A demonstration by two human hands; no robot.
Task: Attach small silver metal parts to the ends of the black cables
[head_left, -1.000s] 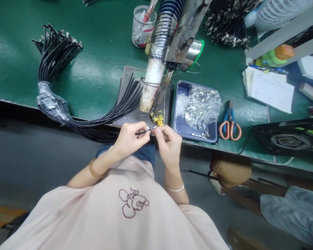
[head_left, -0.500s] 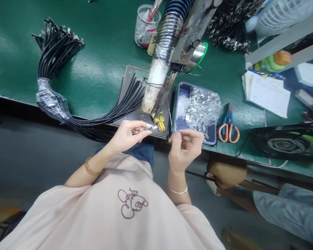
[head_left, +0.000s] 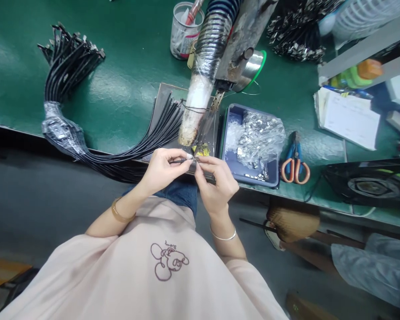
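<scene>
Pinched in my left hand is a thin black cable, its end pointing right. My right hand has thumb and fingertips closed on a small metal connector piece at that cable end; the fingertips of both hands almost meet and partly hide it. A yellow piece lies just behind the fingers, on a dark board at the bench edge. A bundle of black cables runs over the board from the left. Right of my right hand stands a blue tray with a plastic bag of small metal parts.
A wrapped hose and a metal arm hang low over the board. Near them are a solder wire spool and a clear cup. Orange-handled cutters, a notepad and a black fan lie to the right.
My right hand has moved left from beside the blue tray, and its fingertips now meet the cable end at my left hand. My left hand has stayed nearly in place.
</scene>
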